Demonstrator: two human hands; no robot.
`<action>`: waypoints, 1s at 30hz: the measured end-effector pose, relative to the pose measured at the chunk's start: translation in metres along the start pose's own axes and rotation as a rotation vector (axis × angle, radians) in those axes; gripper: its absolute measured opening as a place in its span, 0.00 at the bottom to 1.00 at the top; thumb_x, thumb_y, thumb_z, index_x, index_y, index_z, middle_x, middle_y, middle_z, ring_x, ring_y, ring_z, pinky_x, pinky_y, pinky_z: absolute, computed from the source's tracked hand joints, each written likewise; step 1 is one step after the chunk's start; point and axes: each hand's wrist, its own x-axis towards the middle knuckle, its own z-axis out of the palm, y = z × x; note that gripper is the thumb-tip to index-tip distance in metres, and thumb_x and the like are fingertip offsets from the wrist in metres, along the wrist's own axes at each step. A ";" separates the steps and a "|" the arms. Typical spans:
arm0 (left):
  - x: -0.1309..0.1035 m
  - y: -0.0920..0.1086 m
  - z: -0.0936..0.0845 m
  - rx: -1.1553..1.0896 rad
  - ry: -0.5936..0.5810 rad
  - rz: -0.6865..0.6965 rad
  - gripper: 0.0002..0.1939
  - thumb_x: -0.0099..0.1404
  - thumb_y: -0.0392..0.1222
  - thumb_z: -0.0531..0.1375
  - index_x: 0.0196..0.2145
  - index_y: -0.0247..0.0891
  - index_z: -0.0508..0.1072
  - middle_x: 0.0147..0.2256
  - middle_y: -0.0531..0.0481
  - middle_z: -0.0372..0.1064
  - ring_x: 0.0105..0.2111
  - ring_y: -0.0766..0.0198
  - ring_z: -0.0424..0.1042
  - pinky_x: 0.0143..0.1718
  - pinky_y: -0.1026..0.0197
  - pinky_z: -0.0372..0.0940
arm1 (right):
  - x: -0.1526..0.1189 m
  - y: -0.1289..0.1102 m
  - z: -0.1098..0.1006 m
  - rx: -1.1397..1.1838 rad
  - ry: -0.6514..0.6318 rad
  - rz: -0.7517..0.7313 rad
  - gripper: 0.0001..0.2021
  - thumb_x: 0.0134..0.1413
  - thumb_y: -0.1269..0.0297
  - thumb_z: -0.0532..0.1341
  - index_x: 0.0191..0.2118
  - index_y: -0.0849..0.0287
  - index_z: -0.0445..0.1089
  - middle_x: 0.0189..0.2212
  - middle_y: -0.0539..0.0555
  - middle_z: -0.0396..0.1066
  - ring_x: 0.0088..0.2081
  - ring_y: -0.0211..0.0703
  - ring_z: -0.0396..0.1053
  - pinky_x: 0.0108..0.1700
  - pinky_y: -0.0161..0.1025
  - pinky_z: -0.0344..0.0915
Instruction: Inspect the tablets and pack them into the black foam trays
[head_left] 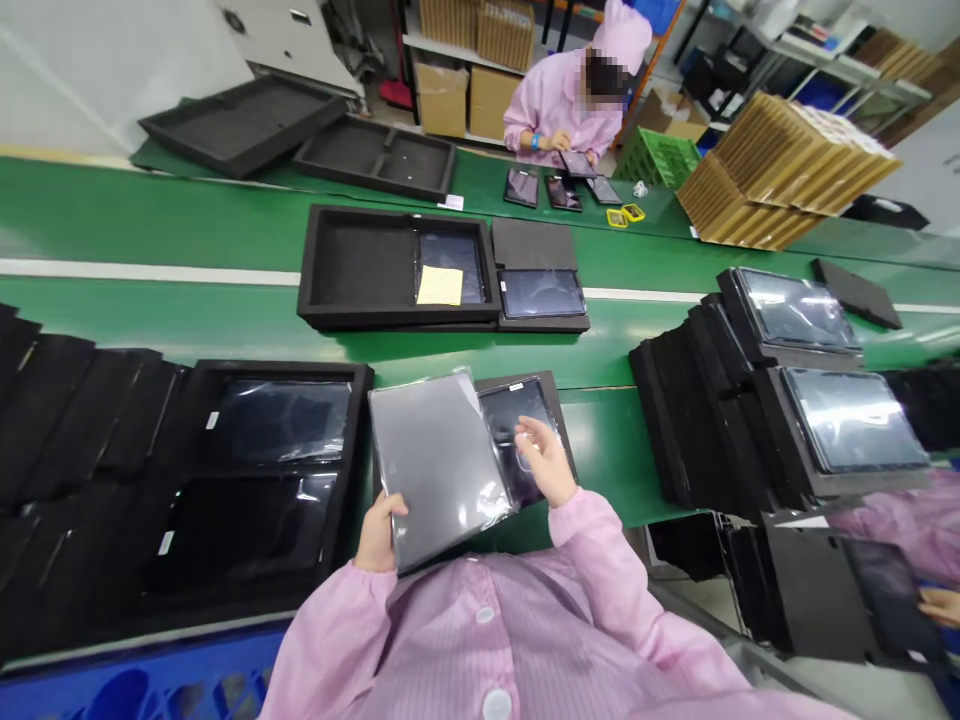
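My left hand (pixel 379 535) grips the lower left edge of a flat grey panel in a clear plastic sleeve (pixel 435 460), thumb on top. The panel is tilted and overlaps a dark glass screen panel (pixel 510 425) with a small white label. That panel rests on a black foam pad (pixel 559 405). Over its right part hovers my right hand (pixel 546 462), fingers slightly bent and apart, with nothing visible in them; whether they touch the glass I cannot tell. On the left, a black foam tray (pixel 361 410) holds two dark screen panels (pixel 277 420).
A foam tray with a yellow note (pixel 440 286) stands ahead on the green bench (pixel 247 340). Stacked foam trays with panels (pixel 855 420) rise on the right. Opposite, a person in pink (pixel 562 100) handles tablets; another person's hand (pixel 941 605) shows at lower right.
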 end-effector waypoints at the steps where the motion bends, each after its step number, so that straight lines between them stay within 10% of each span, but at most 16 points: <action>1: 0.000 -0.002 -0.003 0.017 -0.018 -0.026 0.11 0.32 0.32 0.55 0.19 0.39 0.69 0.16 0.56 0.64 0.19 0.60 0.66 0.19 0.61 0.62 | 0.004 0.003 0.005 -0.014 -0.031 0.025 0.11 0.62 0.63 0.56 0.45 0.60 0.72 0.33 0.55 0.77 0.33 0.42 0.76 0.35 0.36 0.74; 6: 0.009 -0.008 -0.008 0.075 -0.096 -0.088 0.10 0.31 0.32 0.55 0.18 0.40 0.67 0.17 0.55 0.63 0.24 0.57 0.71 0.26 0.60 0.67 | 0.007 -0.010 0.042 -0.136 -0.203 0.104 0.06 0.57 0.69 0.60 0.40 0.59 0.73 0.28 0.49 0.78 0.31 0.42 0.78 0.32 0.34 0.74; 12: 0.011 0.010 -0.014 0.085 -0.201 0.116 0.24 0.42 0.43 0.64 0.41 0.46 0.77 0.46 0.46 0.78 0.57 0.46 0.68 0.51 0.51 0.68 | -0.008 -0.055 0.070 -0.413 -0.269 0.061 0.25 0.55 0.67 0.60 0.59 0.66 0.66 0.39 0.63 0.80 0.37 0.57 0.80 0.42 0.51 0.76; 16: 0.012 0.021 -0.025 0.067 -0.280 0.135 0.25 0.48 0.55 0.65 0.43 0.45 0.79 0.49 0.45 0.78 0.59 0.41 0.67 0.53 0.48 0.69 | -0.026 -0.066 0.091 -0.485 -0.437 -0.054 0.25 0.51 0.65 0.64 0.57 0.62 0.71 0.46 0.61 0.79 0.40 0.55 0.80 0.43 0.45 0.77; 19: 0.024 0.020 -0.030 0.110 -0.107 0.219 0.17 0.50 0.49 0.68 0.38 0.44 0.79 0.45 0.48 0.79 0.60 0.45 0.67 0.59 0.53 0.65 | -0.027 -0.049 0.083 -0.505 -0.484 -0.100 0.18 0.54 0.64 0.65 0.52 0.48 0.75 0.44 0.47 0.81 0.45 0.42 0.79 0.48 0.34 0.75; 22: 0.044 0.013 -0.031 0.172 0.059 0.257 0.09 0.54 0.41 0.66 0.36 0.42 0.78 0.44 0.48 0.79 0.63 0.52 0.64 0.64 0.57 0.58 | -0.018 -0.013 0.056 -0.627 -0.338 -0.039 0.23 0.61 0.67 0.58 0.62 0.58 0.68 0.59 0.61 0.71 0.60 0.49 0.70 0.62 0.45 0.66; 26: 0.065 0.004 -0.031 0.192 0.041 0.252 0.08 0.57 0.39 0.64 0.36 0.41 0.78 0.44 0.46 0.79 0.61 0.53 0.68 0.63 0.56 0.61 | -0.011 0.038 0.037 -0.780 -0.245 0.006 0.33 0.55 0.68 0.66 0.66 0.64 0.62 0.69 0.72 0.52 0.70 0.68 0.50 0.67 0.68 0.51; 30: 0.076 0.000 -0.034 0.248 -0.001 0.273 0.14 0.59 0.42 0.63 0.44 0.40 0.78 0.47 0.44 0.78 0.60 0.52 0.69 0.63 0.54 0.62 | -0.013 0.061 0.047 -0.818 -0.205 0.011 0.28 0.62 0.66 0.60 0.67 0.57 0.62 0.70 0.67 0.51 0.71 0.64 0.49 0.67 0.70 0.47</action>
